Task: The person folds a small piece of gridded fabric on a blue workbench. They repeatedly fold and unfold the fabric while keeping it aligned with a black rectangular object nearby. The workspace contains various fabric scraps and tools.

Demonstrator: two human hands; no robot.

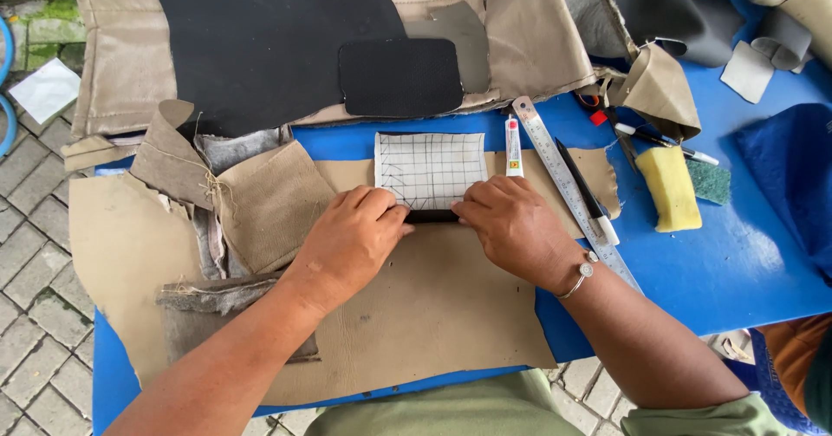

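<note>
We list a blue worktop (745, 263) spread with cut pieces of tan and black material.

Hands: our left hand (351, 237) lies knuckles up, fingers curled, tips pressing on the lower left edge of a grid pattern (431, 169). Our right hand (511, 224) mirrors it at the lower right edge, fingers bent down onto the same edge; a bracelet (582, 276) sits at that wrist. Neither hand closes around anything; both press flat.

Pattern: a pale rectangle ruled with lines, lying over a black strip (431, 216) that shows between the two hands. Both rest on a large tan sheet (433, 315) at the near middle of the worktop.

Just right of the pattern: a glue tube (513, 146), then a steel ruler (568, 185) set at a slant, with a black pen (585, 191) on it.

Further right: a yellow sponge (669, 189) with a green pad (711, 181) touching it, and a marker (666, 141) above.

Far side: a large black sheet (260, 46) and a rounded black patch (400, 76) over tan pieces.

Left: folded tan scraps (269, 202) with frayed grey backing.
</note>
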